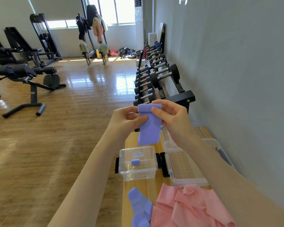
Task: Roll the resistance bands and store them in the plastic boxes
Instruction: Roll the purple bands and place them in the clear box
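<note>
Pinching the purple band (pixel 148 123) w/ both hands, left hand (pixel 128 119) & right hand (pixel 168 117) gripping its rolled top edge; rest is hanging below them; small clear box (pixel 138 171) w/ one rolled band (pixel 135 162) is sitting further below.

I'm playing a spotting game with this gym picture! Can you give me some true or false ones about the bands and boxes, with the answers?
1. Both hands, left hand and right hand, hold a purple band. True.
2. The small box holds a pink roll. False: the roll inside is purple.
3. The held band is fully rolled. False: only its top is rolled; the rest hangs down.
4. Pink bands lie loose on the bench. True.
5. The small box has its lid on. False: it is open on top.
</note>
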